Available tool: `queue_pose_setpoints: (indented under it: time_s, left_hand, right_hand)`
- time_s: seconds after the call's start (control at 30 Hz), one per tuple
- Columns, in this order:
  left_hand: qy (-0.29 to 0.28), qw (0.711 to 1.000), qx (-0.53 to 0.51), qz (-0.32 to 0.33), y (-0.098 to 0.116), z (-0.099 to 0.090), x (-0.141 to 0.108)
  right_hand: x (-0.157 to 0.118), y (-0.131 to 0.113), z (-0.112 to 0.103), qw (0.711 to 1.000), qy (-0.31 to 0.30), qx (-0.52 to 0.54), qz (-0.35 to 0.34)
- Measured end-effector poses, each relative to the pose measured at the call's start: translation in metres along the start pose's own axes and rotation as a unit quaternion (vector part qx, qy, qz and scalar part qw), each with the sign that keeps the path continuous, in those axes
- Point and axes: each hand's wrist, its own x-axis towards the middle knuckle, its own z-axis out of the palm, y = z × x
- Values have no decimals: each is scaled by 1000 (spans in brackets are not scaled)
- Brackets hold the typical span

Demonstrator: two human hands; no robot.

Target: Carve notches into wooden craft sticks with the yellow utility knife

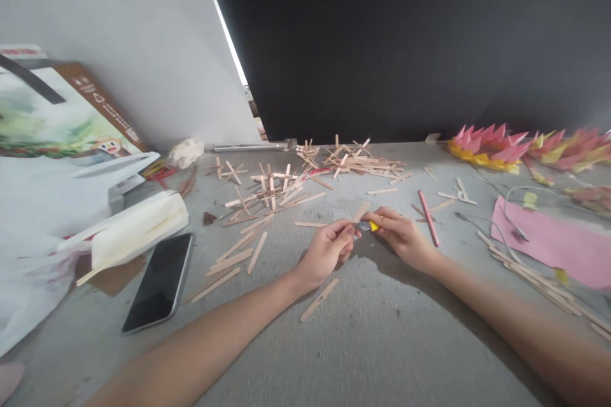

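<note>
My left hand point(328, 253) is closed, its thumb and fingers pinching a wooden craft stick point(361, 210) that points up and away from me. My right hand point(401, 236) grips a yellow utility knife point(373, 226), mostly covered by the fingers. The knife's grey metal end meets the stick at my left fingertips; whether it cuts in cannot be made out. A loose craft stick point(319, 301) with a notch or hole near its middle lies below my left wrist. Beyond my hands, several sticks are joined into crossed shapes point(271, 187).
A phone point(159, 283), a white plastic bag point(42, 222) and loose sticks point(229, 262) lie left. To the right are a red pen point(428, 218), pink paper point(548, 245), a cable point(501, 224) and folded pink-yellow paper flowers point(491, 147). A black panel point(420, 44) stands behind.
</note>
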Motion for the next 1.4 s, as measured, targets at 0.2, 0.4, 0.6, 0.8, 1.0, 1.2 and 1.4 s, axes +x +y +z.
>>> queue_pose_setpoints:
  time_s: [0.2,0.4,0.6,0.8,1.0,1.2,1.4]
  left_hand:
    - [15,1000,-8,5,1,1,1]
    - [20,1000,3,2,4,4,0]
    - [32,999,-4,12,2,4,0]
    - [38,999,-7,19,-2,2,1]
    - [31,999,16,14,-1,2,-1]
    - [46,999,-8,24,-1,1,0]
    - [37,999,21,12,1,3,0]
  right_hand:
    - [1,3,0,1000,-6,14,0]
    - [2,2,0,1000,-4,12,-2]
    - [3,-3,-1,1000,-13,20,3]
    - [3,-2,0,1000,-13,20,8]
    - [3,-1,1,999,-16,25,11]
    - [4,-2,1,1000,-17,19,11]
    - [4,-3,1,1000,-11,18,9]
